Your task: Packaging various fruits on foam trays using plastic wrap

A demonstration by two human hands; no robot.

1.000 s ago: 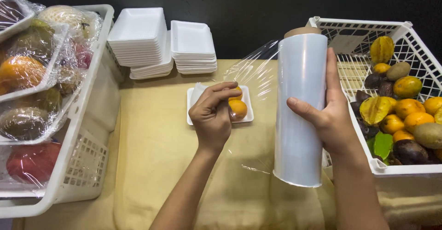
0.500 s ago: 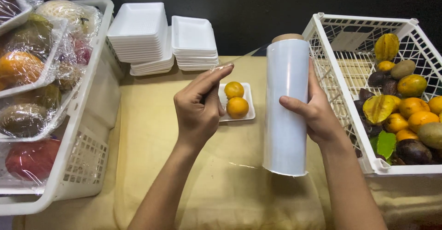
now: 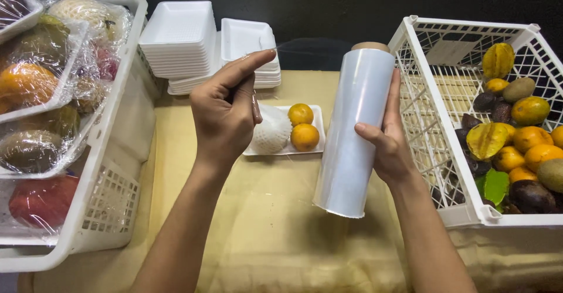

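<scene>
Far left, a white plastic crate (image 3: 111, 211) stacked with fruit trays already sealed under film (image 3: 35, 87). Behind, two piles of empty white foam trays (image 3: 179, 41) against the dark wall. Left hand (image 3: 226, 117) raised above the tan tablecloth (image 3: 264, 234), fingers curled shut with forefinger and thumb pinching the free edge of clear film (image 3: 293, 49); the sheet runs taut and nearly invisible from that pinch across to the roll. Below and just right of the hand, a loaded foam tray (image 3: 314, 146) sits on the cloth with a white netted fruit (image 3: 271, 133) and two oranges (image 3: 305, 130) touching side by side. Right hand (image 3: 390, 149) wraps the back of the cling film roll (image 3: 353, 134), thumb in front, fingers behind, gripping firmly; roll tilted, top leaning right, lower end off the table. Far right, a second white crate (image 3: 469, 211) holds loose starfruit, oranges, kiwis and dark fruit (image 3: 516, 140). Judged step: drawing film off the roll, sheet held high above the tray, not yet laid over it. Next move would call for more length pulled, then lowering the stretched sheet squarely over the fruit while keeping both ends tense so it does not fold on itself.
</scene>
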